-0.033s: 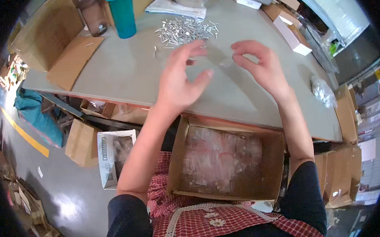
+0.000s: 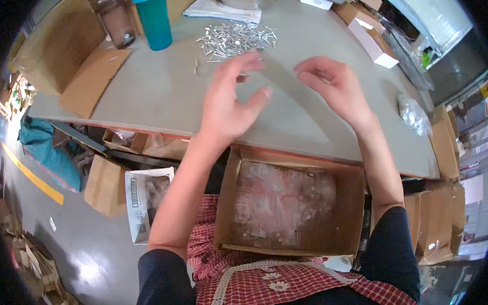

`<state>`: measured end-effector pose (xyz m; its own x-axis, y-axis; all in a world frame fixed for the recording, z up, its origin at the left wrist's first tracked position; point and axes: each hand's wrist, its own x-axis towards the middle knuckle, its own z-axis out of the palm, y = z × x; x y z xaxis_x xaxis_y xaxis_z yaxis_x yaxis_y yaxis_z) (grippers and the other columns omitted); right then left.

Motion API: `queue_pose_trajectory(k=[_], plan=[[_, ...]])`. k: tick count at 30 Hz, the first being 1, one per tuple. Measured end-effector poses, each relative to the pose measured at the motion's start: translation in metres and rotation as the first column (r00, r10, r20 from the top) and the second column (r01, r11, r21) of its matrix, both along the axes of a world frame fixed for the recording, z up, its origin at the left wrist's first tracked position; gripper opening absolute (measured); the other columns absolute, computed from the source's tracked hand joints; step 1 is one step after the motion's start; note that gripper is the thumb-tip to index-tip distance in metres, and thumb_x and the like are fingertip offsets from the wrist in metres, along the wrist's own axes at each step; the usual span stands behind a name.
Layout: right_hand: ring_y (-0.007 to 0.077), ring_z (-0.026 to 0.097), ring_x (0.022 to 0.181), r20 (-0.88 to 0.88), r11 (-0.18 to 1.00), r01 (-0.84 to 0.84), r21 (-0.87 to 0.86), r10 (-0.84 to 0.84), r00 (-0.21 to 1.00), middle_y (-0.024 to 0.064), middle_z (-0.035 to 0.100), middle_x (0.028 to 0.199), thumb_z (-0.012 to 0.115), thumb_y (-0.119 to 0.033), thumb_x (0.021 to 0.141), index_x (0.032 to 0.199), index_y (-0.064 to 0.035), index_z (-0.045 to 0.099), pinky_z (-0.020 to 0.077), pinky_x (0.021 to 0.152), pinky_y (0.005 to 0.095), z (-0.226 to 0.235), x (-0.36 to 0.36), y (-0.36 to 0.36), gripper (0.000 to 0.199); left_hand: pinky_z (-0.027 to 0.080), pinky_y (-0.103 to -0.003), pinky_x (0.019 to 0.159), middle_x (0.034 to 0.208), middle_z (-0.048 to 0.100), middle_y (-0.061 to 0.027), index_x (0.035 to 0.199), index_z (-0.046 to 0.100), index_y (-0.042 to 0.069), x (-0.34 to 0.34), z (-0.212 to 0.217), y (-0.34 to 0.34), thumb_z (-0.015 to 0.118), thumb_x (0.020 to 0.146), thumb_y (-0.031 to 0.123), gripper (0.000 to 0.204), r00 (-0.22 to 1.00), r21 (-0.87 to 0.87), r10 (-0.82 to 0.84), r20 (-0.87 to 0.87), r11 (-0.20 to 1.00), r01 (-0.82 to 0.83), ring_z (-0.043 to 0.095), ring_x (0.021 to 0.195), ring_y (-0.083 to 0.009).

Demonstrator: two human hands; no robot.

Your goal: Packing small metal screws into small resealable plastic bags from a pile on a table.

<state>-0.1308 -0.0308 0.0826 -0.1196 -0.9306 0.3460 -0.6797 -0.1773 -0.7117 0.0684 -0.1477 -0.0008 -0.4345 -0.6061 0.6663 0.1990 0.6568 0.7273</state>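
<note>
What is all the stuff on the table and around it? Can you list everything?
metal screws: one heap, silver, far middle of the table
tumbler: one, teal, far left of the table
clear bottle: one, brownish, beside the tumbler
table: one, grey
open box: one, brown cardboard, on the lap, holding clear plastic bags
white boxes: a few, far right
apron: one, red check
left hand: open, above the table
right hand: fingers curled, above the table

Screws (image 2: 235,39): bright shiny metal; surface (image 2: 158,96): smooth matt grey; box (image 2: 291,205): plain brown cardboard, holding glossy clear plastic bags (image 2: 285,200); cup (image 2: 154,19): smooth teal plastic.
</note>
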Motion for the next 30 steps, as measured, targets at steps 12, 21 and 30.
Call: queue_pose_trajectory(k=[12,21,30], plan=[[0.0085,0.066,0.072,0.315,0.985,-0.010,0.175,-0.046,0.948,0.0045,0.071,0.084,0.066,-0.012,0.099,0.106,0.0010,0.064,0.0545,0.067,0.0248,0.006,0.035,0.111,0.015,0.046,-0.023,0.063,0.086,0.067,0.0014,0.095,0.067,0.005,-0.004,0.041,0.084,0.071,0.095,0.016,0.012,0.852,0.384,-0.492,0.181,0.832,0.399,0.058,0.074,-0.0056],[0.0067,0.060,0.072,0.510,0.963,-0.091,0.255,-0.054,0.858,0.0004,0.066,0.085,0.065,-0.022,0.103,0.101,-0.0016,0.065,0.0500,0.065,0.0231,-0.014,0.018,0.180,0.020,0.047,-0.023,0.062,0.079,0.068,0.0000,0.090,0.069,0.002,-0.028,0.039,0.138,0.070,0.091,0.010,0.008,0.738,0.535,-0.668,0.091,0.658,0.529,0.060,0.070,-0.0068],[0.0095,0.046,0.048,0.833,0.960,0.222,0.170,-0.260,0.488,-0.0022,0.048,0.061,0.060,-0.021,0.104,0.091,-0.0047,0.059,0.0363,0.046,0.0249,-0.051,0.011,0.289,0.021,0.052,-0.029,0.062,0.082,0.073,-0.0078,0.090,0.069,0.003,-0.078,0.023,0.187,0.069,0.095,0.019,0.017,0.426,0.686,-0.804,0.415,0.584,0.434,0.068,0.071,-0.0130]])
